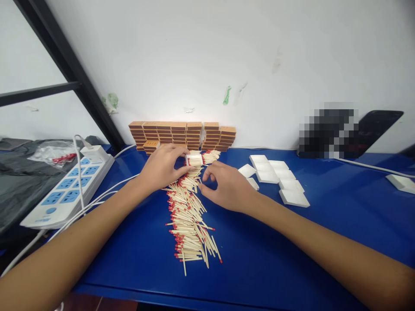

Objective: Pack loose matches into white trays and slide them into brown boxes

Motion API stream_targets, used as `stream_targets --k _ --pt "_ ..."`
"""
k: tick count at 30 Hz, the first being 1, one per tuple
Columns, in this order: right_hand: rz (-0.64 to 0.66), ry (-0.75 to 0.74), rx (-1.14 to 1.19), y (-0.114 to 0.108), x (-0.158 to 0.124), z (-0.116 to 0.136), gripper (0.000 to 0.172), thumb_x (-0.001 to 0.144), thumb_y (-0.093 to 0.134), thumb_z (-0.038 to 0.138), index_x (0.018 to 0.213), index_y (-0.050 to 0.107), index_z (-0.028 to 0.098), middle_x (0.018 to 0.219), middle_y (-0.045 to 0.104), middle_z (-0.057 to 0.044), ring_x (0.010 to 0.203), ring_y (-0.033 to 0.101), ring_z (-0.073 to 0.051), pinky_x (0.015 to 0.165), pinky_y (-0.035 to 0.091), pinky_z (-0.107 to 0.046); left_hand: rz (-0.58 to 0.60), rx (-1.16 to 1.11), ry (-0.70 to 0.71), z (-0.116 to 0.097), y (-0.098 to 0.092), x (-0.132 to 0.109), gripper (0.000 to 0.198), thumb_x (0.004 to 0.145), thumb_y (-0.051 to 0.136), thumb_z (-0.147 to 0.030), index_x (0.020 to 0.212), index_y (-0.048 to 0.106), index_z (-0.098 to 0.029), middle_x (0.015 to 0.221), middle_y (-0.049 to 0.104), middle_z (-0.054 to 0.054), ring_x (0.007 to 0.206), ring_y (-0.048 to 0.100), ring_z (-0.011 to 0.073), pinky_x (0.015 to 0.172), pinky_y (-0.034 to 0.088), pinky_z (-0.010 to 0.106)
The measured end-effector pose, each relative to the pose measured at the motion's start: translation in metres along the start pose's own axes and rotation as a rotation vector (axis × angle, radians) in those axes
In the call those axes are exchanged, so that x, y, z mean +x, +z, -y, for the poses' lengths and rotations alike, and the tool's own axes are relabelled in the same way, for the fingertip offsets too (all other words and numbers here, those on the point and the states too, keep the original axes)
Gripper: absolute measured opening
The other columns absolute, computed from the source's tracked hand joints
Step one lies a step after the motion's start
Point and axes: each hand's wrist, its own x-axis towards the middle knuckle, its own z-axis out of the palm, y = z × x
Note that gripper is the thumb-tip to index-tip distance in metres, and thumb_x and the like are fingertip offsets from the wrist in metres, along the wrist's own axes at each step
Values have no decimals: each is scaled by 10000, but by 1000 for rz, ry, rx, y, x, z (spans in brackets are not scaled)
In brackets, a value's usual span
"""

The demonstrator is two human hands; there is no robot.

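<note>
My left hand (pixel 167 163) grips a small white matchbox tray (pixel 194 158) between thumb and fingers; matches lie inside it. Under and in front of it spreads a long pile of red-tipped matches (pixel 186 207) on the blue table. My right hand (pixel 228 185) hovers at the pile's right side, fingers curled, with a gap between thumb and index finger and nothing visible between them. A smaller bunch of matches (pixel 210 156) lies just beyond the tray. To the right of my right hand rest several white trays (pixel 267 170), some overlapping.
Stacked brown matchboxes (pixel 171 134) line the wall behind the pile. A white power strip (pixel 69 190) with cables lies at the left, beside a dark bag (pixel 19 181). A black phone-like device (pixel 378 129) leans against the wall at the right. The blue table (pixel 246 259) has a front edge.
</note>
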Motion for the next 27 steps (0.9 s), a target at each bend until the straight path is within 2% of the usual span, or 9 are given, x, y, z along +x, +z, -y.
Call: stream_targets --k 4,11,17,27 --pt "35 6 -13 4 -3 3 129 835 701 267 889 612 192 954 648 -48 764 580 -164 699 404 -304 2 5 11 -1 0 0 347 905 743 -451 1139 674 -204 1148 750 91 1087 687 275 985 520 450" --pt "54 20 -21 1 1 -5 37 870 679 219 860 650 198 938 639 -43 810 605 -176 751 435 -320 7 -8 0 0 0 0 360 897 757 -444 1143 672 -195 1178 746 97 1113 689 285 985 526 450" --pt "65 90 -42 0 3 -8 26 890 677 221 882 678 196 953 665 -57 819 616 -190 752 454 -336 9 3 -8 -2 0 0 367 895 757 -439 1156 676 -195 1174 746 100 1101 689 286 986 530 456" --pt "226 119 -43 -14 7 -18 174 922 667 189 755 708 206 800 696 -46 723 621 -190 646 421 -309 -11 16 29 1 2 -1 381 894 762 -450 1157 677 -186 1141 751 99 1086 693 288 975 530 451"
